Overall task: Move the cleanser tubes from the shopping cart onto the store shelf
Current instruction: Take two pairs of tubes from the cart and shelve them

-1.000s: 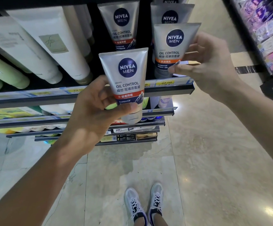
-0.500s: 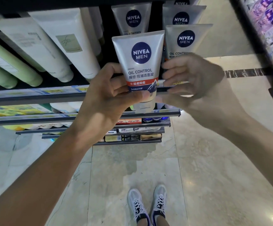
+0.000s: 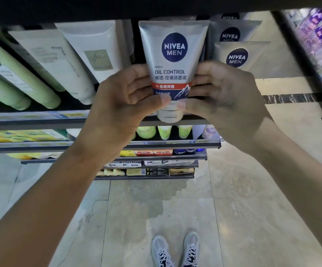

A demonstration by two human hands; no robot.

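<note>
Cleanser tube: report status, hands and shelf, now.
Left hand and right hand both grip silver cleanser tube, cap down, at shelf edge. Two matching tubes already shelved to its right. Nothing visible blocking.

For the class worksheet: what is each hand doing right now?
Left hand: grips the cleanser tube.
Right hand: pinches the same tube.

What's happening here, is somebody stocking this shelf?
Yes. A person is holding one silver cleanser tube upright, cap down, with both hands: the left hand and the right hand pinch its lower half from either side. It is raised in front of the shelf, beside matching tubes already standing there, and is not yet set down.
</note>
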